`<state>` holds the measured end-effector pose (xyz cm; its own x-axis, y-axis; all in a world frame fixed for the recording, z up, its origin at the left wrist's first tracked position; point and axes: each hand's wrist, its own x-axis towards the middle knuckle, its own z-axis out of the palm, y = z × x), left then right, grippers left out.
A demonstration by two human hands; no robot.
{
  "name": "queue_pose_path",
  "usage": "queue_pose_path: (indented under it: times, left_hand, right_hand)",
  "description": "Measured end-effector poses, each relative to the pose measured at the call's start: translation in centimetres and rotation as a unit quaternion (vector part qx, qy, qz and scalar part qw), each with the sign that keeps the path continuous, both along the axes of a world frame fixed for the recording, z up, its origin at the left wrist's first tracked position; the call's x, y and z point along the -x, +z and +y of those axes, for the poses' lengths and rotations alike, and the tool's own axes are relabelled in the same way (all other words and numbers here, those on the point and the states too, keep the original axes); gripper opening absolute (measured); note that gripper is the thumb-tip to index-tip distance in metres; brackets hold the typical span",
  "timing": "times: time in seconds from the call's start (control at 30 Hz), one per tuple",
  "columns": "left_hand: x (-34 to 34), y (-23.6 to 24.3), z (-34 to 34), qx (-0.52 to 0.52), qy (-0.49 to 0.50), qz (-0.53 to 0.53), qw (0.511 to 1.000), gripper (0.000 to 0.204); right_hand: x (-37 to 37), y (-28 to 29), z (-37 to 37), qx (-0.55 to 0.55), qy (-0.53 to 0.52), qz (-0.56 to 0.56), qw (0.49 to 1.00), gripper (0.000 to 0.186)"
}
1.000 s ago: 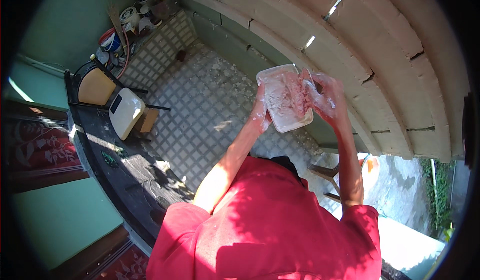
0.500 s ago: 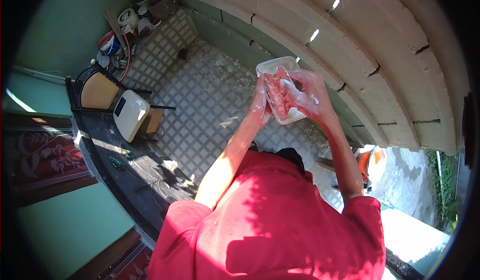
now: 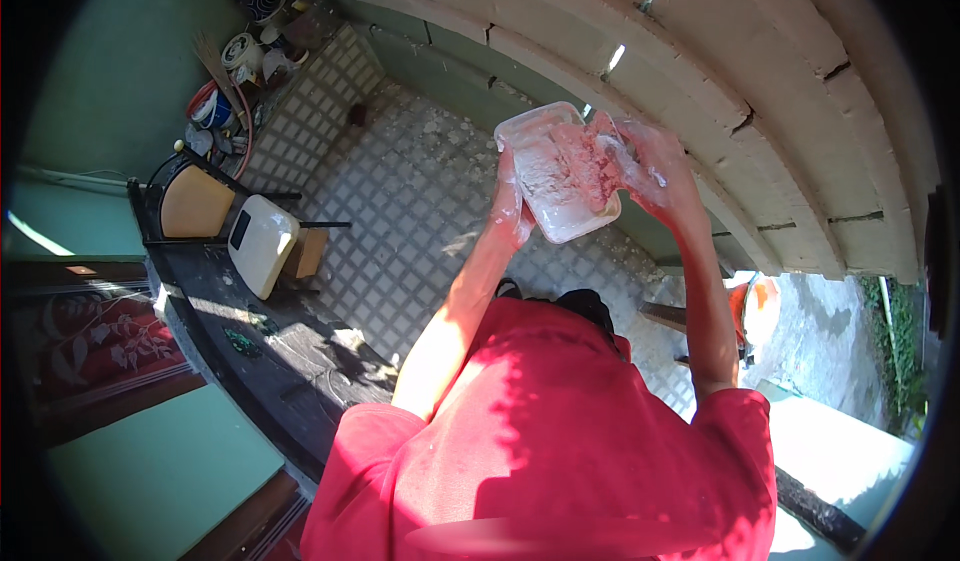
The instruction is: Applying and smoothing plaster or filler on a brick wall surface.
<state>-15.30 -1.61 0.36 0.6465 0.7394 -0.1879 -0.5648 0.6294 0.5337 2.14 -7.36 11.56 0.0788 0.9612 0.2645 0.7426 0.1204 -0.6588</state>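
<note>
A white, shallow rectangular plastic container is held up in front of me, with a layer of pale powder inside. My left hand grips its left side, fingers underneath. Over the right part of the container, my right hand holds a ragged pink slab dusted with white powder. It looks like raw meat, but I cannot be certain. White powder coats the fingers of both hands. The right fingertips are partly hidden behind the slab.
A chair with a pale seat stands at the left, beside a dark bench top. Buckets and a broom are in the far left corner. A low block wall runs along the far right. An orange object lies right.
My right hand has moved the pink slab rightward, from across the container to its right edge. The powder inside is now exposed. The left hand still grips the container.
</note>
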Motion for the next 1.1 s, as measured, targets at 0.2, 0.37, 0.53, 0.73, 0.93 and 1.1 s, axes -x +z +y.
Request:
queue_pose_path:
  times: [0.2, 0.37, 0.53, 0.73, 0.93, 1.1]
  left_hand:
    - [-0.6, -1.0, -0.4, 0.034, -0.004, 0.044, 0.998, 0.084]
    - [-1.1, -1.5, -0.5, 0.048, -0.03, 0.063, 0.996, 0.086]
    - [-1.4, -1.9, -0.3, 0.057, -0.045, 0.08, 0.994, 0.086]
    - [-1.2, -1.9, -0.4, 0.064, -0.058, 0.061, 0.994, 0.087]
    - [-2.4, -2.0, -0.5, 0.056, -0.054, 0.083, 0.993, 0.089]
    - [-2.6, -1.4, 0.8, 0.058, -0.079, 0.053, 0.994, 0.088]
  right_hand:
    - [-1.0, -3.6, -0.9, 0.064, 0.007, -0.001, 0.998, 0.04]
    - [-2.7, -6.6, -1.3, 0.047, -0.004, 0.038, 0.998, 0.044]
    - [-2.1, -5.7, -1.1, 0.042, 0.017, 0.042, 0.998, 0.037]
    - [-2.6, -6.2, -1.4, 0.032, 0.007, 0.051, 0.998, 0.039]
    - [-1.4, -6.7, -1.8, 0.072, -0.029, 0.094, 0.993, 0.035]
    - [-0.5, -6.0, -1.7, 0.041, -0.069, 0.143, 0.986, 0.03]
